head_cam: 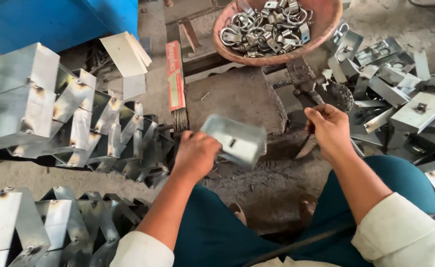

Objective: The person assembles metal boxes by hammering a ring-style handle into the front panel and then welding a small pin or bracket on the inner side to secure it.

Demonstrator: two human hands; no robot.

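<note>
Two hands share the work over a worn stone block (237,99), which serves as the landmark. Nearest the body from the block, the left hand (196,154) is curled tight around the near edge of a folded galvanised bracket (236,139), which hangs tilted in the air just in front of the block, its small slot facing up. To the right of the block, the right hand (329,129) is closed on the handle of a dark tool (310,118); its head is blurred. A steady job likely calls for the bracket to sit flat, fingers kept off the slot. Beyond the block a reddish bowl (321,29) holds metal rings (269,27). Left of the block lie a packet of rods (176,79) and rows of welded brackets (93,123); right of it, loose sheet pieces (405,94).
</note>
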